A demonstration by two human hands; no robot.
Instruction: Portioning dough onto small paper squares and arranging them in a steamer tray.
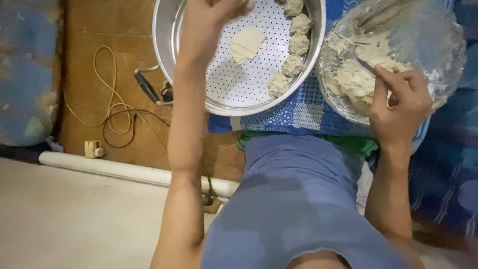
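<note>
Over the perforated steamer tray, five filled dumplings line the right rim beside one wrapper stack. Left hand reaches across, finger state unclear. Right hand fingers clamp one utensil in the filling bowl.

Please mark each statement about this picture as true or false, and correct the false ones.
1. The right hand holds a utensil over the clear bowl of pale filling. True.
2. The perforated metal tray is empty. False: a row of shaped dumplings lies along its right side, and flat wrappers lie near the middle.
3. The left hand reaches over the metal tray. True.
4. The clear bowl stands on the brown floor. False: it stands on a blue patterned cloth.
5. A cord lies on the floor left of the tray. True.
</note>
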